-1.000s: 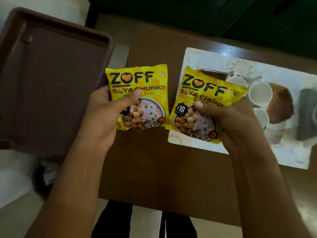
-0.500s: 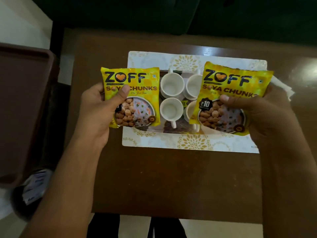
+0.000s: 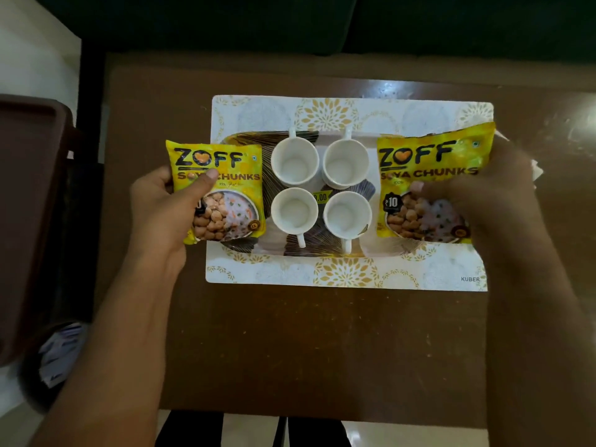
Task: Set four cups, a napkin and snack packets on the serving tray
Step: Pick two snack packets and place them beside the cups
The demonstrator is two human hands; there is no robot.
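Brown table (image 3: 290, 333), four cups (image 3: 321, 191) on tray (image 3: 348, 272), each grip's thumb (image 3: 206, 179) clamping one packet (image 3: 216, 188) either side.

View swung right since 1.0 s ago: serving tray (image 3: 350, 272) now centred, brown tray (image 3: 29, 221) pushed to left edge. All 4 cups (image 3: 321, 188) now uncovered; before, pkts hid most. Left hand (image 3: 161, 211) & left packet (image 3: 216, 191) moved out to tray's left end, right hand (image 3: 493, 201) & right packet (image 3: 429, 185) to its right end, so pkts now wide apart, no longer side by side.
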